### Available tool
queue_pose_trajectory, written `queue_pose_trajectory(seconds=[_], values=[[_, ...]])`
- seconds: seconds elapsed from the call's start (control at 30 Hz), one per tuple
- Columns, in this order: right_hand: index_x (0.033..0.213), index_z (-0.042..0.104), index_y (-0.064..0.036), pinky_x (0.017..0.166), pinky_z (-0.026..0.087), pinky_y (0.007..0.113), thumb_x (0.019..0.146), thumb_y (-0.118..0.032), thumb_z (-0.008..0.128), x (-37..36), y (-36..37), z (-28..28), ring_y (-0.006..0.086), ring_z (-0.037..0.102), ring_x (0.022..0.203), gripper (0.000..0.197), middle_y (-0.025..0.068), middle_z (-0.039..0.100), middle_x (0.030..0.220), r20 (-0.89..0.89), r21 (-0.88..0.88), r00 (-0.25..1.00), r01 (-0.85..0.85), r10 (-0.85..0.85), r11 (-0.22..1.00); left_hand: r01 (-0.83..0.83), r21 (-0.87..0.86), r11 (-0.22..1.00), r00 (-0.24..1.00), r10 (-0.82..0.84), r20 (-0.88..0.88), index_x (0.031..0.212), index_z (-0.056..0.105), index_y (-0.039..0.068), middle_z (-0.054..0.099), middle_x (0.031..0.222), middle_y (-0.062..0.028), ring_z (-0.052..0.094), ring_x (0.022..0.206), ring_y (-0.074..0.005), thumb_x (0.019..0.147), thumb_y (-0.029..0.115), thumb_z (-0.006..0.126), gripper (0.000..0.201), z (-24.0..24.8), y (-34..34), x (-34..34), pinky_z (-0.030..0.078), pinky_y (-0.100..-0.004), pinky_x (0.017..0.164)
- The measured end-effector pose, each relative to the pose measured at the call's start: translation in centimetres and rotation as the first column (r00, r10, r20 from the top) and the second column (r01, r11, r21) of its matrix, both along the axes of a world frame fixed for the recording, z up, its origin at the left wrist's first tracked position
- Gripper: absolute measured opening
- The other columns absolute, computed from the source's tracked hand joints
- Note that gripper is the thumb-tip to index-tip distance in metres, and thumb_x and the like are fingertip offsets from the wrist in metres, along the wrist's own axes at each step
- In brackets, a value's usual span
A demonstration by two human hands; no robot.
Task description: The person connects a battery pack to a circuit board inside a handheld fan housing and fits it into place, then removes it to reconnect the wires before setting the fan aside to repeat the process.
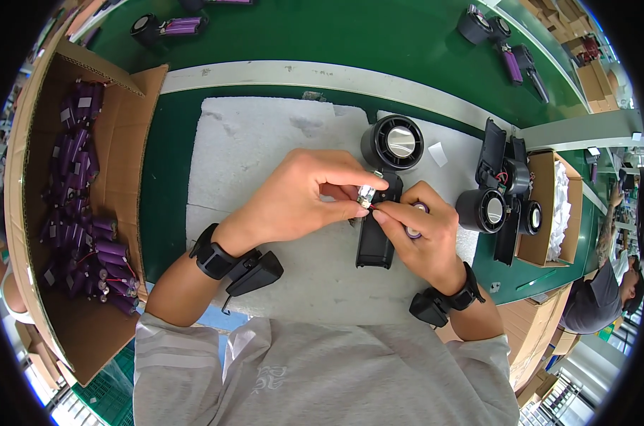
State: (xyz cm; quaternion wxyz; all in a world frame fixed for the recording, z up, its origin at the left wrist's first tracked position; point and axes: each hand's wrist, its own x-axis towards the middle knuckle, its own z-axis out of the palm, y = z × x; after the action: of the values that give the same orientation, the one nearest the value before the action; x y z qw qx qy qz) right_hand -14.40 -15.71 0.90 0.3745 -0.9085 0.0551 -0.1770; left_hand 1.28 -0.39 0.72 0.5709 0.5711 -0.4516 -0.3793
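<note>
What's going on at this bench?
A person is working bare-handed over a white foam mat. The left hand pinches a small white part; the right hand has its fingertips at a thin red wire beside it, with purple-rimmed battery cells showing by its fingers. A black handle housing lies beneath. Purple battery packs fill part of a cardboard box at left; similar black units sit at right.

The housing (pixel 374 245) is black, battery packs (pixel 75 153) purple, bench (pixel 174 156) green.
</note>
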Motion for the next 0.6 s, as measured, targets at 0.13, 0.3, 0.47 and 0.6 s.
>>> queue_pose_trajectory(seconds=[0.13,0.3,0.47,0.6], values=[[0.092,0.071,-0.0015,0.052,0.04,0.027,0.077,-0.001,0.072,-0.1,-0.5,0.0,0.0157,0.05,0.058,0.015,0.0073,0.054,0.075,0.01,-0.007,0.997,-0.073,0.073,0.997,-0.092,0.028,0.995,0.994,0.093,-0.051,0.108,0.067,0.002,0.065,0.098,-0.0051,0.064,0.089,-0.0123,0.078,-0.011,0.067,0.033,0.0,-0.4,-0.7,0.056,-0.0265,0.077],[0.106,0.063,0.0003,0.056,0.044,0.028,0.076,0.003,0.069,0.1,0.0,-0.8,0.0187,0.053,0.062,0.03,0.0092,0.056,0.082,0.107,0.116,0.991,0.07,-0.083,0.991,-0.133,-0.002,0.991,0.989,0.133,0.068,0.105,0.068,0.004,0.065,0.098,-0.0065,0.065,0.084,-0.0139,0.075,-0.012,0.067,0.034,0.0,-0.6,-1.1,0.055,-0.027,0.074],[0.11,0.058,-0.0005,0.061,0.047,0.029,0.074,0.004,0.07,1.0,1.0,0.3,0.0205,0.056,0.067,0.038,0.0107,0.058,0.088,0.086,0.023,0.987,0.136,-0.138,0.99,-0.16,-0.125,0.979,0.912,0.196,0.361,0.106,0.068,0.006,0.067,0.093,-0.0078,0.066,0.077,-0.0169,0.071,-0.01,0.068,0.038,-0.2,-0.8,-1.2,0.054,-0.028,0.068],[0.108,0.061,-0.0012,0.064,0.05,0.03,0.071,0.003,0.075,1.2,1.0,0.1,0.0212,0.059,0.072,0.039,0.0124,0.06,0.094,0.127,-0.014,0.984,0.126,-0.124,0.992,-0.182,-0.15,0.972,0.877,0.23,0.422,0.104,0.069,0.005,0.068,0.089,-0.0081,0.066,0.074,-0.0176,0.071,-0.008,0.068,0.035,-0.5,-0.8,-1.0,0.053,-0.0283,0.065]])
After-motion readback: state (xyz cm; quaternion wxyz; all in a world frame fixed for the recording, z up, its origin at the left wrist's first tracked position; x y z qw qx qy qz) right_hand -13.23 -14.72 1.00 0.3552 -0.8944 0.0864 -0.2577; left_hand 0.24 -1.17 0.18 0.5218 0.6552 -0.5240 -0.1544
